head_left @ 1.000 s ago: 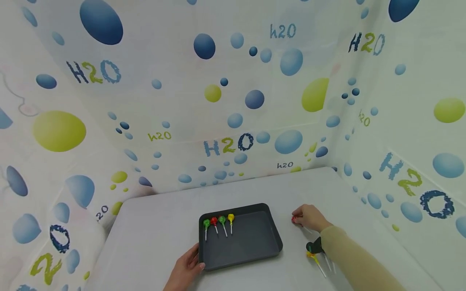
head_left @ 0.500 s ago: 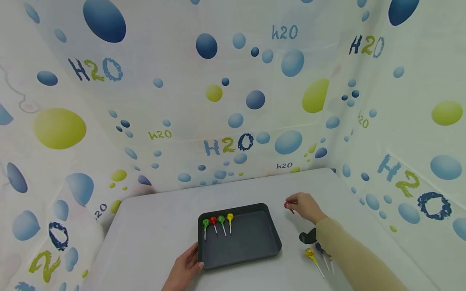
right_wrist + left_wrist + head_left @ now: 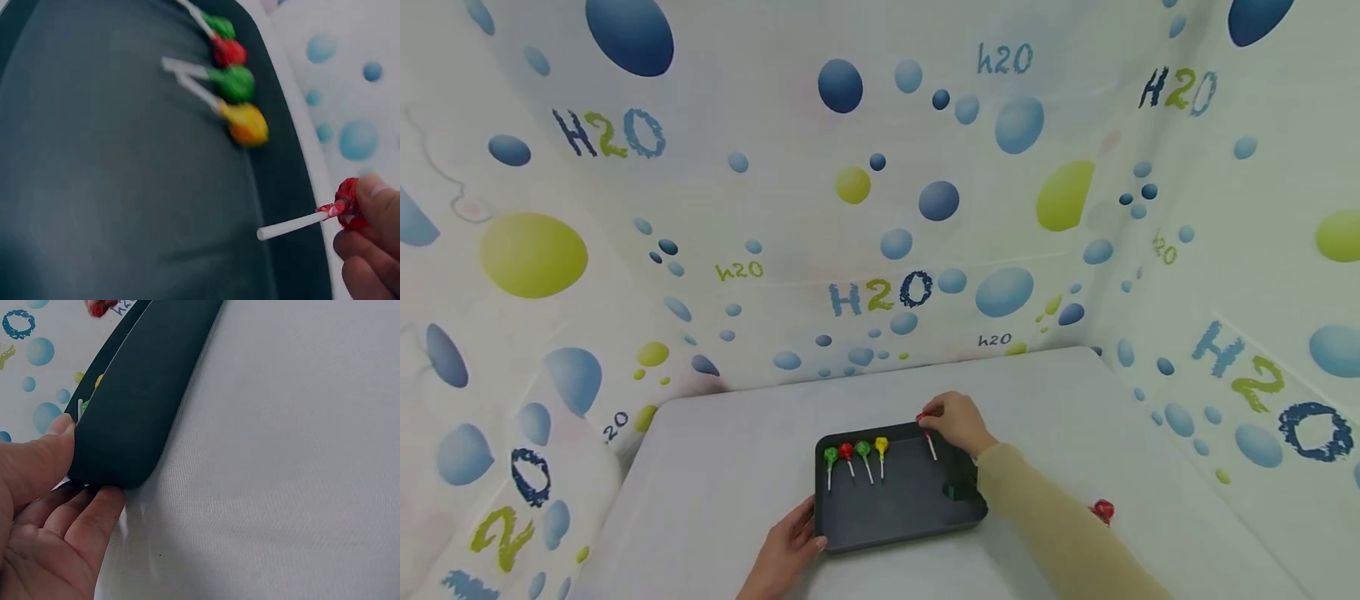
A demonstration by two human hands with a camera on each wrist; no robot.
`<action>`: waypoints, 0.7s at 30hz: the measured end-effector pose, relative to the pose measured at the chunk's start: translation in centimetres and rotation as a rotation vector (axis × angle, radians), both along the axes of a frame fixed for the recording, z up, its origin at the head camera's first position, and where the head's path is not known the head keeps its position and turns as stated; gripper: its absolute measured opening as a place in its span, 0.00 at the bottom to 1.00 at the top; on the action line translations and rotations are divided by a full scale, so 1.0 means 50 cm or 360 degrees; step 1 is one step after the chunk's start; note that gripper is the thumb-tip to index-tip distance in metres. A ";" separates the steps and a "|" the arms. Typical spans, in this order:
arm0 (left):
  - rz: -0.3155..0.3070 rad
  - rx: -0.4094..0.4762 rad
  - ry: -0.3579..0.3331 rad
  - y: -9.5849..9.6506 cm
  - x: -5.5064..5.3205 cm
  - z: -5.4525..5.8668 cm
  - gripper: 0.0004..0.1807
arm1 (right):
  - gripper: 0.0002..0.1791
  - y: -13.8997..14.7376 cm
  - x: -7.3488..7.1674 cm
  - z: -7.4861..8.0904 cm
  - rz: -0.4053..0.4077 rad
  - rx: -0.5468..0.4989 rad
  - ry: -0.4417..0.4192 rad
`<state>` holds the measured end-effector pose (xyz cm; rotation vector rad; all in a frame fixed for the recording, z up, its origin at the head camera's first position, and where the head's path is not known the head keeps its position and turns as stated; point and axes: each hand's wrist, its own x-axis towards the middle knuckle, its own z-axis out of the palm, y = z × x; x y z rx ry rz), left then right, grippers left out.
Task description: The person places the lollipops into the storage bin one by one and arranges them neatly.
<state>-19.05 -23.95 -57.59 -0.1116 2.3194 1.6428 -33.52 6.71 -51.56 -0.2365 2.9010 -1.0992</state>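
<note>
My right hand (image 3: 958,421) pinches a red-wrapped lollipop (image 3: 347,203) by its head, its white stick pointing down over the far right part of the dark grey tray (image 3: 895,508). Along the tray's far side, toward the left, lie a green lollipop (image 3: 831,456), a red one (image 3: 846,451), another green one (image 3: 863,450) and a yellow lollipop (image 3: 882,445), heads away from me. At the tray's near left corner my left hand (image 3: 782,550) grips the edge; the left wrist view has the thumb on the rim and the fingers against the underside.
On the white table (image 3: 730,450), right of the tray, another red lollipop (image 3: 1102,510) shows beside my right sleeve (image 3: 1045,517), which hides part of that area. Walls printed with bubbles (image 3: 1003,292) stand behind and at both sides.
My right hand has carried the red lollipop left, from the table beside the tray to above its far right part. The left hand keeps its hold on the tray.
</note>
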 end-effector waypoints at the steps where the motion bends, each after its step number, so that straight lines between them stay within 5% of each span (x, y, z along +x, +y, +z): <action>1: -0.0002 0.0005 0.0011 -0.001 0.001 0.000 0.42 | 0.09 -0.017 0.000 -0.008 -0.0005 -0.0001 -0.0027; 8: -0.0006 0.0050 -0.0011 -0.004 0.001 0.003 0.43 | 0.08 -0.093 0.011 -0.053 -0.0047 0.0072 -0.0120; 21: -0.0016 0.0087 -0.0038 -0.007 0.004 0.002 0.43 | 0.08 -0.125 0.010 -0.096 -0.0113 0.0229 0.0032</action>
